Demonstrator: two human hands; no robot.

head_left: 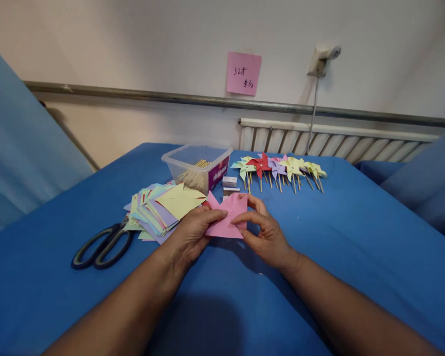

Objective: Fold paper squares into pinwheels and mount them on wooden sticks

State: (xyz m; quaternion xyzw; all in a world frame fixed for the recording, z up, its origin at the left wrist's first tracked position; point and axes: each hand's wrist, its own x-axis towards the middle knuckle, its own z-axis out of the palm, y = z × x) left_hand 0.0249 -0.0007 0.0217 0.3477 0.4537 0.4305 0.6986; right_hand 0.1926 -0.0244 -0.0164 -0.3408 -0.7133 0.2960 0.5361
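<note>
A square of pink paper (pixel 228 225) with slits cut in from its corners is held above the blue cloth between both hands. My left hand (pixel 198 227) grips its left side, the thumb pressed on top near the middle. At the right edge, my right hand (pixel 263 230) pinches the paper between thumb and fingers. Just left of my left hand lies a fanned stack of coloured paper (pixel 155 210), a yellow sheet (pixel 180 200) on top. Dark-handled scissors (pixel 102 244) lie beside the stack, their blades hidden under it.
A clear plastic tub (pixel 196 168) of thin wooden sticks stands behind the stack. Small boxes (pixel 229 182) sit next to it. Finished paper pinwheels (pixel 278 168) on sticks lie in a row at the back right. A radiator (pixel 337 136) and wall bound the blue-covered table (pixel 356 237).
</note>
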